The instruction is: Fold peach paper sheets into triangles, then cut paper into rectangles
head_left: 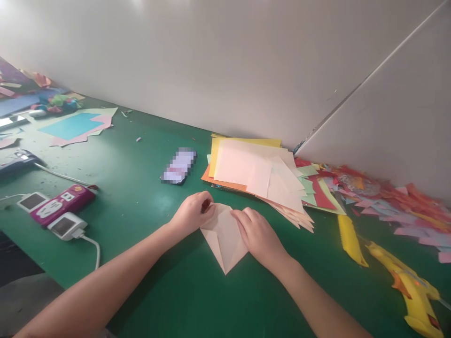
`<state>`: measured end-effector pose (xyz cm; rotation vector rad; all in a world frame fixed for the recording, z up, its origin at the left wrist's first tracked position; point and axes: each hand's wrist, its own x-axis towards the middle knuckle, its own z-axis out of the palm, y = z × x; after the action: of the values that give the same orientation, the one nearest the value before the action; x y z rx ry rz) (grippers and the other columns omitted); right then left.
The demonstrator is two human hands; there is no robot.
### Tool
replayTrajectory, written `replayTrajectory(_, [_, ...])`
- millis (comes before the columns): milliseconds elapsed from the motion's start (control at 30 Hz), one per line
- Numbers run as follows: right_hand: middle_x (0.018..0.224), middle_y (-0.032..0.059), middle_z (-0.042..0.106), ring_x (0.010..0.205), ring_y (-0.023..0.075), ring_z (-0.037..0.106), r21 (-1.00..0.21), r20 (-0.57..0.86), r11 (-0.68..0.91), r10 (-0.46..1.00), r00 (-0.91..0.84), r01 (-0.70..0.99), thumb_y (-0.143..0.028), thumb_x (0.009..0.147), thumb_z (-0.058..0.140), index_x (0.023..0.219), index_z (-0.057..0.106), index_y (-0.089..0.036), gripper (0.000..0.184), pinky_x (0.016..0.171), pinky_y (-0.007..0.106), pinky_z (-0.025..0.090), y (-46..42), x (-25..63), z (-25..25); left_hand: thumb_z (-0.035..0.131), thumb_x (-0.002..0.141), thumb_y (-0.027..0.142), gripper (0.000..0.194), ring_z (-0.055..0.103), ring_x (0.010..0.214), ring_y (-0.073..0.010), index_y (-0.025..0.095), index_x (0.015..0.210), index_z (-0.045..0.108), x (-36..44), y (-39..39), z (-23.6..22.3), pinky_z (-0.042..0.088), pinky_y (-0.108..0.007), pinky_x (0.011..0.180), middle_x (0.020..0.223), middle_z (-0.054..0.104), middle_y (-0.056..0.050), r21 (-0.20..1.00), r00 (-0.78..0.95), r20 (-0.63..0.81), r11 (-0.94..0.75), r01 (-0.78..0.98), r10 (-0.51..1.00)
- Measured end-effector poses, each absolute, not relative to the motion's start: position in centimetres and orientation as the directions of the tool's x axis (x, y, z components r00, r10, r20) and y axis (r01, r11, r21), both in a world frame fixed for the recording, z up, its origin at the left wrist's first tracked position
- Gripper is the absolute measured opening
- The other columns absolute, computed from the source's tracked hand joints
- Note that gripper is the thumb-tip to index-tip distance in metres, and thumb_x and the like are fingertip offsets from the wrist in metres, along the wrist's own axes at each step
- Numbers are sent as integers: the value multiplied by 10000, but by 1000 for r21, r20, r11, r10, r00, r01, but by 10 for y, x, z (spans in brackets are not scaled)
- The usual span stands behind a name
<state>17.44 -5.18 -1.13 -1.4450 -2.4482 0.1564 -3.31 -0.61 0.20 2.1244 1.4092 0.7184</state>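
Note:
A pale peach sheet of paper (227, 239), folded to a point at its near end, lies on the green table (169, 295) in front of me. At its upper left corner, my left hand (193, 211) has thumb and fingers curled together on the paper's edge. My right hand (259, 232) lies along the right side, its fingers extended over the upper right edge and pressing the sheet. A crease runs down the paper's left half to the tip. The fingertips of my left hand partly hide that corner.
Behind stand a stack of coloured paper (243, 162) and a phone (178, 165). To the right lie a yellow cutter (350, 241), a yellow glue gun (408, 286) and paper scraps (394, 197). A purple power strip (65, 204) with plugged chargers sits left. A wall rises behind.

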Motion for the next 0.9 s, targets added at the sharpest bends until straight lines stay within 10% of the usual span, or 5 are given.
replayTrajectory(900, [761,46,480,651,152,438,-47,156,584,806,-571,811,-120,923,370,1352,446,-160,438,540,253,358,-52,180,-9,473,899,145,202,599,974,-181,189,921,669,-55,8,9,489,-307,826,1037,683,-66,523,818,285,-796,304,500])
